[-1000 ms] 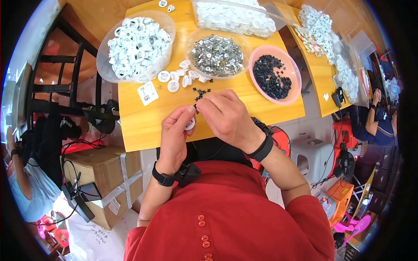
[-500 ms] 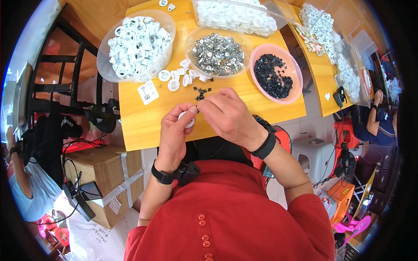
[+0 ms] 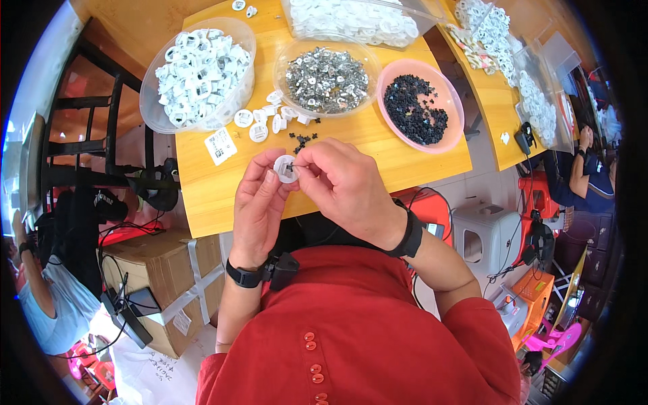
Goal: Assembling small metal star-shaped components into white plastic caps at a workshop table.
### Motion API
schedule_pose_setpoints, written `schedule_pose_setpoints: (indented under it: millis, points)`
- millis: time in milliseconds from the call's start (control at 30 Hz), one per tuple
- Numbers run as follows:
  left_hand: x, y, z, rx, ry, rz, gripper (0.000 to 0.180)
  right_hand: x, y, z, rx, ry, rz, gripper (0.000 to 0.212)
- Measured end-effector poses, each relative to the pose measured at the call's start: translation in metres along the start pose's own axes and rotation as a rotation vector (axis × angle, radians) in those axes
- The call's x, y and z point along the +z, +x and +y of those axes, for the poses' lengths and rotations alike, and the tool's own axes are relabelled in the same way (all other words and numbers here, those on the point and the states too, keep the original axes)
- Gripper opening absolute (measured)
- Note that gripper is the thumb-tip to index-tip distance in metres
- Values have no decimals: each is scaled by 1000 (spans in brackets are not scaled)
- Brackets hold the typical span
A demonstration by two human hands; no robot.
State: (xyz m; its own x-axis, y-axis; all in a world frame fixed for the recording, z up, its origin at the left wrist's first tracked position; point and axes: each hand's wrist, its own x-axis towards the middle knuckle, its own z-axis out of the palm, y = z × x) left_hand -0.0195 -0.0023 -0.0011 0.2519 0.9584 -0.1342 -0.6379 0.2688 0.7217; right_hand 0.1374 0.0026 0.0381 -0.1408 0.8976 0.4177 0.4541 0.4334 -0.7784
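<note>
Over the near edge of the yellow wooden table (image 3: 216, 192), my left hand (image 3: 260, 209) grips a round white plastic part (image 3: 284, 177) between thumb and fingers, its hollow face turned up. My right hand (image 3: 351, 189) pinches a small dark piece (image 3: 291, 166) against the middle of that part; the fingers hide most of it. Just beyond lie several loose black pieces (image 3: 302, 140). Behind them, loose white round parts (image 3: 258, 131) sit beside a clear bowl of small metal pieces (image 3: 327, 79). A pink bowl (image 3: 453, 115) of black pieces stands to the right.
At the back left is a clear tub (image 3: 248, 74) of white parts, with a printed label card (image 3: 220, 146) before it. A clear box (image 3: 358, 20) of white pieces stands behind. A cardboard box (image 3: 152, 270) and a grey stool (image 3: 479, 233) flank me. Other people sit left and right.
My left hand has turned the white part so its hollow face shows. My right fingers have brought the dark piece onto it. The whole view has shifted slightly.
</note>
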Motion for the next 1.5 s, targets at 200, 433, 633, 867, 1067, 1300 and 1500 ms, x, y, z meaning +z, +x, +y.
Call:
schedule_pose_setpoints:
  millis: [200, 433, 633, 867, 1067, 1300, 1500]
  points:
    - [-2, -2, -2, -11, 58, -27, 28, 0, 0, -5, -96, -105, -34, 7]
    - [-11, -3, -8, 67, 141, -42, 28, 0, -1, -2, -110, -65, -21, 11]
    - [-2, -2, -7, 136, 174, 6, 25, 3, -8, -5, -21, 57, -1, 7]
    - [0, -3, -7, 150, 237, 17, 25, 5, -12, 1, -79, -29, 44, 12]
    - [2, -6, -9, 144, 223, 26, 23, 10, -20, 1, -3, 75, 56, 12]
    - [6, -5, -10, 56, 231, 115, 23, 13, -21, 9, 23, 88, 59, 9]
    - [18, 25, 17, 83, 403, 219, 21, 3, -19, 13, 206, 231, 93, 19]
